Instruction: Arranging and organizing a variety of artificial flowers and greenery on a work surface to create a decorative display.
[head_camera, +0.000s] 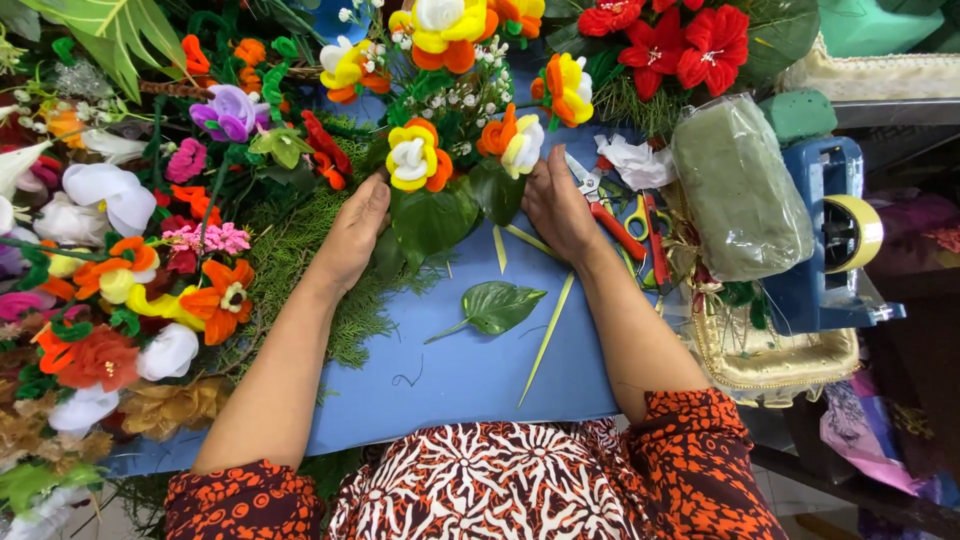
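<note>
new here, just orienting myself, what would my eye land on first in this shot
Both hands, left hand and right hand, press against a flower arrangement at the centre top of the blue table. A loose green leaf lies just below; red scissors sit right.

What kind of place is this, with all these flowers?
Probably a florist's or craft worktable: artificial flowers crowd the blue table, with wrapped floral foam, red-handled snips and a tape dispenser beside both hands' arrangement.

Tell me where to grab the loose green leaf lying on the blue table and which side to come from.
Pinch the loose green leaf by its thin stem, which trails toward the lower left, away from the blade. Come from the lower left, over bare blue table: that side is open, while the left hand, right hand and flower arrangement crowd the top.
</note>
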